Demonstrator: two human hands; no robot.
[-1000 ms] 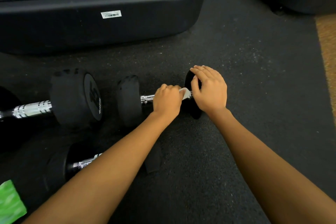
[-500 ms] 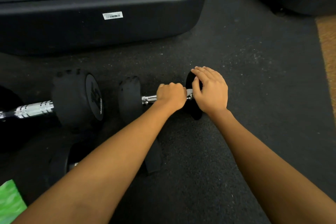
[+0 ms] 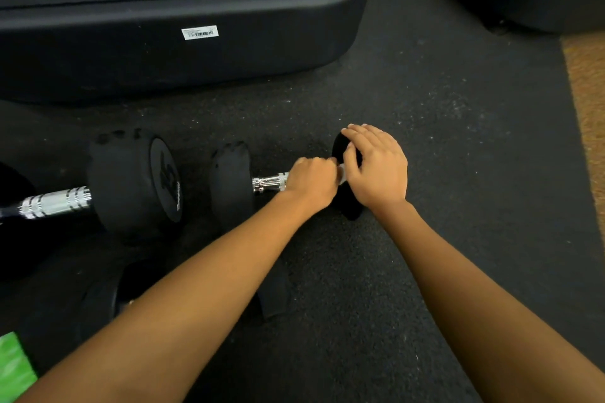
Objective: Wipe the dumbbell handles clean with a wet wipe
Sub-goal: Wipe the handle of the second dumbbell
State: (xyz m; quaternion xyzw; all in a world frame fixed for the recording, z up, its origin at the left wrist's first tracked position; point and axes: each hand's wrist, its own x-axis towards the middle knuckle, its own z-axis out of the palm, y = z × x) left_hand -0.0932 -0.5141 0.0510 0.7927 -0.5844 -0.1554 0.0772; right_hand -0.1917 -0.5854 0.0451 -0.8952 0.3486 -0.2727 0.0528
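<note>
1. Green packet (image 3: 13,366): bottom left corner, cut off by the edge of the view.
2. Large dumbbell (image 3: 131,183): lying on its side, chrome grip pointing left, black head with raised numerals facing right.
3. Second dumbbell (image 3: 101,301): nearer the person, mostly hidden under the left forearm.
4. Machine base (image 3: 196,69): black, along the top, with an orange warning label and a white barcode sticker.
5. Small dumbbell (image 3: 230,183): just right of the large one, lying on the rubber floor (image 3: 458,206). Its chrome handle (image 3: 270,181) shows only next to the left head.
6. Left hand (image 3: 311,183): fist curled round the handle's right portion, wrapping the wet wipe (image 3: 342,173). Only a white sliver of the wipe shows between the hands.
7. Right hand (image 3: 376,167): grasps the small dumbbell's right head, fingers draped over the rim, thumb on the inner face.
8. Tan strip (image 3: 589,108): flooring along the right edge.
</note>
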